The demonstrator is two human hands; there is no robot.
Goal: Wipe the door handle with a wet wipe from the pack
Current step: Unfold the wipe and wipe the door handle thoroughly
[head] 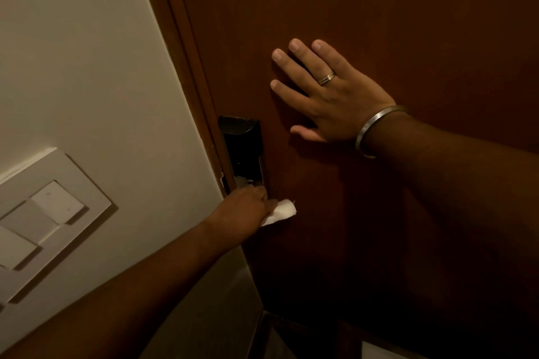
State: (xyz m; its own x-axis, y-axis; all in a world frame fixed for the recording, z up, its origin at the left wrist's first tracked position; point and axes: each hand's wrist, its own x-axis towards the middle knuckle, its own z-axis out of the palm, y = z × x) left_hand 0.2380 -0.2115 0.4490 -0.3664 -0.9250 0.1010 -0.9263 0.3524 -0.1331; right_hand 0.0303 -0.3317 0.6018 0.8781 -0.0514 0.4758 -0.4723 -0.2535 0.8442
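A dark brown wooden door (379,9) fills the right of the view. Its black and silver lock plate (243,148) sits at the door's left edge. My left hand (248,208) is closed around a white wet wipe (281,211) just below the lock plate, where the handle is hidden under hand and wipe. My right hand (329,90) lies flat on the door, fingers spread, above and to the right of the lock plate; it wears a ring and a metal bangle. The wipe pack is out of view.
A cream wall (81,52) stands left of the brown door frame (186,46). A white switch panel (43,218) with several rocker switches is on the wall at the lower left. The light is dim.
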